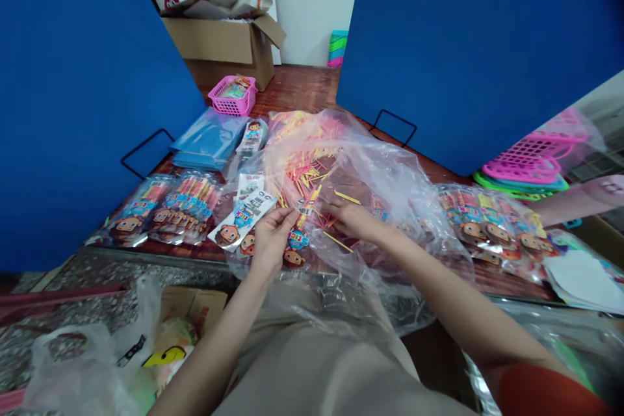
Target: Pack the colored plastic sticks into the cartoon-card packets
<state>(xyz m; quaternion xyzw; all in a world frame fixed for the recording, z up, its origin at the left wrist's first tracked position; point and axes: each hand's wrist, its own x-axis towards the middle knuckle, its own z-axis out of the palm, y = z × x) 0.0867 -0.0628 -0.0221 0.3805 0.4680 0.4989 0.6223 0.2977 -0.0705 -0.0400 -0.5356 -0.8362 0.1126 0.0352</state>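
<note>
My left hand (273, 234) pinches the edge of a printed card (295, 248) with a cartoon face and blue lettering. A yellow stick (316, 196) lies across the card's upper end. Close by on the right, my right hand (350, 217) is closed, its fingers curled down among thin pink and yellow sticks (308, 172); whatever its fingertips hold is hidden. The loose sticks lie heaped in and around a large clear plastic bag (390, 162), spread over the table. Beside my left hand rests another white printed card (244, 218), partly over other cards.
Filled packets (188, 208) lie at the left, and more packets (487, 221) at the right. Blue plastic sleeves (209, 140), a pink basket (234, 96) and a cardboard box (219, 42) stand farther back. Blue boards (463, 45) flank the table; pink baskets (529, 156) are stacked right.
</note>
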